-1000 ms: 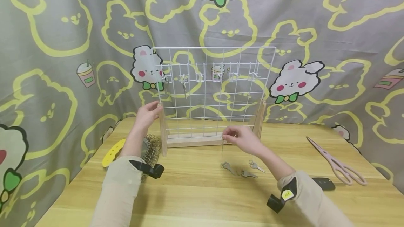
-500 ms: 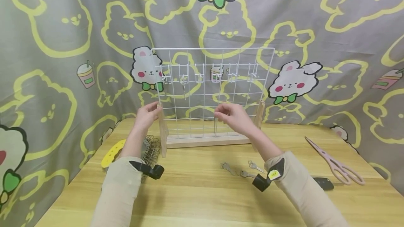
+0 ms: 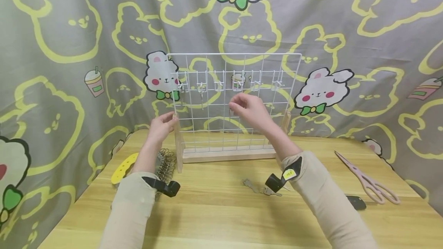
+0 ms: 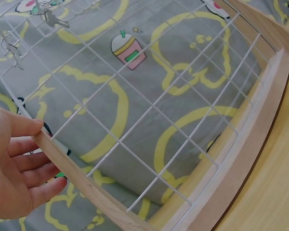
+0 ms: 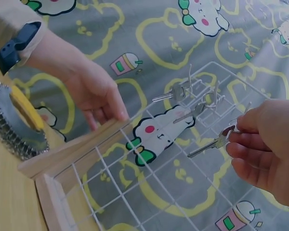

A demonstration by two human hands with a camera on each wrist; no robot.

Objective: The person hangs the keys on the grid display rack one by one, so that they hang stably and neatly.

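Observation:
A white wire grid rack (image 3: 235, 53) with wooden side posts stands on the table, with a row of white hooks (image 3: 238, 84). Two keys, a first key (image 5: 172, 93) and a second key (image 5: 191, 112), hang from the leftmost hooks. My left hand (image 3: 160, 128) holds the top of the left wooden post (image 4: 72, 168), thumb on its near side and fingers behind. Between thumb and index finger, my right hand (image 3: 252, 110) pinches a silver key (image 5: 209, 146) by its ring. This hand is in front of the grid, just below the middle hooks.
Loose keys (image 3: 250, 185) lie on the table in front of the rack, partly hidden by the right wrist camera. Pink scissors (image 3: 368, 181) and a black car key fob (image 3: 358, 203) lie at right. Left, behind the forearm, is a yellow-handled thing (image 3: 124, 167) edged with metal rings (image 3: 167, 164).
My right hand has risen from low over the table, moving up and slightly left toward the hooks with the key. The left hand has stayed on the post.

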